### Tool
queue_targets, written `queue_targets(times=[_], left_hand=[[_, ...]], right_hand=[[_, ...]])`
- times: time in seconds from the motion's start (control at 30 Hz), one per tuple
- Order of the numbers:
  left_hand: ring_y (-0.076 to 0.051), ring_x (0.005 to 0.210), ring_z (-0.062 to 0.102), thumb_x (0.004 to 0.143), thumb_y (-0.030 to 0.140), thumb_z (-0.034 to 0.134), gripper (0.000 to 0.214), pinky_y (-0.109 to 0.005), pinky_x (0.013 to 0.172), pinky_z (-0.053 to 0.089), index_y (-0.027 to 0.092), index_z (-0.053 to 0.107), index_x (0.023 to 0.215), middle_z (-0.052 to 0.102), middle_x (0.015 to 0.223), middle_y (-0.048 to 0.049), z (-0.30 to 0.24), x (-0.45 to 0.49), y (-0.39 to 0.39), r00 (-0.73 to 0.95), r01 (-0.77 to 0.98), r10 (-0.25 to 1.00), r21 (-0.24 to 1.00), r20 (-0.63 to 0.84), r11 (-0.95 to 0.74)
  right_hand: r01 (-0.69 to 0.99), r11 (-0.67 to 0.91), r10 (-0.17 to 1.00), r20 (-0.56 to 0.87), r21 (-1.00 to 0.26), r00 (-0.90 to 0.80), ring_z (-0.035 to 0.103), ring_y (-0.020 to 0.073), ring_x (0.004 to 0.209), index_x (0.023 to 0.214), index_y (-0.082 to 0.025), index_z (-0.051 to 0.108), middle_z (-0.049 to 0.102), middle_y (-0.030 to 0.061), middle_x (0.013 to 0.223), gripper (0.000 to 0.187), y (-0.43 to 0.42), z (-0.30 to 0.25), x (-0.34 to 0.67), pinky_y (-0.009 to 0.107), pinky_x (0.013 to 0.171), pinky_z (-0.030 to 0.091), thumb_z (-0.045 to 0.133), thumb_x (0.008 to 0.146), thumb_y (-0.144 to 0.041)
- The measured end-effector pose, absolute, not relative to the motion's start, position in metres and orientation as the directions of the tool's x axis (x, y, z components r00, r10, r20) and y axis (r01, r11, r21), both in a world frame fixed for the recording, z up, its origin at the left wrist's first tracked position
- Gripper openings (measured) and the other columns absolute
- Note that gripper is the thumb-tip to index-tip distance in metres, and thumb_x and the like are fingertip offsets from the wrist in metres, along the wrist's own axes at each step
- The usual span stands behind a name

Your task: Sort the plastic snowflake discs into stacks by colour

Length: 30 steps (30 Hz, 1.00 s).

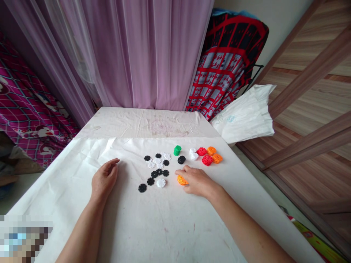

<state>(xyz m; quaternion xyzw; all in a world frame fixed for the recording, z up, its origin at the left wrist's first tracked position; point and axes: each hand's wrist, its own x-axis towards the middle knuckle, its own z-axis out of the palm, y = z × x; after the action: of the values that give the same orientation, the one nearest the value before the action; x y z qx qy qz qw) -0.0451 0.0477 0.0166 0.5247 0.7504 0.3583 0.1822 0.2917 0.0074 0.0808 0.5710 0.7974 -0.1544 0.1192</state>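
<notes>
My right hand point(193, 179) has its fingers closed around a small stack of orange notched discs point(182, 180) on the white table. A white disc stack point(161, 183) stands a little left of it. My left hand point(105, 177) rests on its side on the tabletop, fingers loosely extended and holding nothing. Between the hands lie several loose black discs point(150, 181) and white discs point(151, 164). Behind my right hand are a black stack point(181, 159) and a green stack point(177, 150). To their right sit white stacks point(194, 156), red stacks point(207, 160) and orange stacks point(217, 158).
The table point(153, 226) has a creased white cover. A white bag point(246, 115) leans past its right edge. Purple curtains point(156, 54) hang behind it, with a red patterned cloth point(216, 69) beside them. A wooden cabinet point(312, 117) stands on the right.
</notes>
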Motion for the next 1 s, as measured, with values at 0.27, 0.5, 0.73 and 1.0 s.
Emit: queue_targets(times=[0.27,0.5,0.73,1.0], left_hand=[[-0.023,0.106,0.069,0.084,0.032,0.051,0.031,-0.036,0.092,0.054,0.027,0.074,0.104,0.075,0.113,-0.0014,0.018,-0.045,0.048,-0.387,0.654,0.918,0.728,0.088,0.205],[-0.022,0.107,0.068,0.084,0.031,0.054,0.029,-0.035,0.093,0.054,0.028,0.074,0.104,0.075,0.113,-0.0002,0.016,-0.047,0.049,-0.39,0.65,0.915,0.734,0.098,0.199],[-0.025,0.113,0.066,0.086,0.031,0.052,0.029,-0.038,0.095,0.054,0.028,0.074,0.105,0.074,0.118,-0.0004,0.021,-0.046,0.049,-0.396,0.653,0.917,0.719,0.058,0.237],[-0.027,0.119,0.063,0.087,0.032,0.05,0.03,-0.042,0.1,0.051,0.028,0.072,0.108,0.071,0.124,-0.0006,0.025,-0.045,0.049,-0.388,0.661,0.921,0.704,0.024,0.26]], right_hand=[[0.9,0.432,0.822,-0.382,-0.063,-0.421,0.061,0.0185,0.083,0.114,-0.025,0.063,0.059,0.0053,0.109,0.038,0.019,0.07,0.291,0.026,0.067,0.036,0.063,0.076,-0.02],[0.971,0.231,0.897,-0.375,-0.057,-0.235,0.057,0.017,0.081,0.108,-0.024,0.065,0.059,0.004,0.102,0.036,0.007,0.068,0.355,0.025,0.067,0.033,0.064,0.073,-0.016],[0.999,0.03,0.941,-0.336,-0.011,-0.033,0.057,0.017,0.079,0.104,-0.023,0.065,0.061,0.0043,0.102,0.032,0.007,0.059,0.438,0.025,0.072,0.037,0.061,0.074,-0.015],[0.998,-0.053,0.945,-0.322,0.031,0.06,0.063,0.0209,0.086,0.109,-0.024,0.066,0.066,0.0055,0.106,0.036,0.017,0.059,0.455,0.027,0.077,0.041,0.062,0.073,-0.02]])
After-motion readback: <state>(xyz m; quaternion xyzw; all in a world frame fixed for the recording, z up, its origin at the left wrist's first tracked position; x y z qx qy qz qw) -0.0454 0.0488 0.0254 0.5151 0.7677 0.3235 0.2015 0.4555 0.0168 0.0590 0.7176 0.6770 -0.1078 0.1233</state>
